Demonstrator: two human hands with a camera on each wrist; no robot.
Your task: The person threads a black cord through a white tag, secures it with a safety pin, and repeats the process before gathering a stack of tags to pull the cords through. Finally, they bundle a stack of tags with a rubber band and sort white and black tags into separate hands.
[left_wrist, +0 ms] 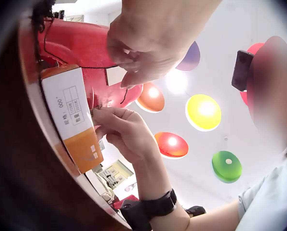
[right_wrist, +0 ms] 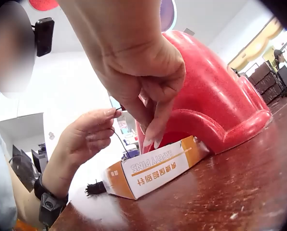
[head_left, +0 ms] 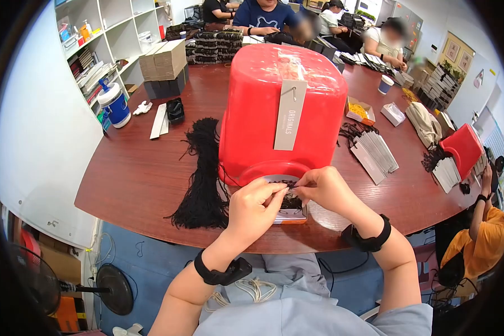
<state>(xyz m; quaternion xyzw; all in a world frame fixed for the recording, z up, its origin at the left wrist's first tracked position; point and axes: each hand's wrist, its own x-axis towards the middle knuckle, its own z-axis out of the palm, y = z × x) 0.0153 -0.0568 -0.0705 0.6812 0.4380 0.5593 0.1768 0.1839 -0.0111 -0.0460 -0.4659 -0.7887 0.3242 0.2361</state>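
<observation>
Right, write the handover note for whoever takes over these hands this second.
Left hand: pinches one end of a thin black cord.
Right hand: pinches the cord just above the safety pin box; whether it also holds a pin cannot be told.
Things: box at the table edge, right in front of the upturned red basin; bundle of black cords to its left; a paper tag hangs on the basin.
Done: one cord in hand.
Left: probably the rest of the bundle.

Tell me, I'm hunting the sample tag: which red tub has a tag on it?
The big upturned red tub in the middle, a grey ORIGINALS tag on its side; the smaller red tub at far right shows none.
</observation>
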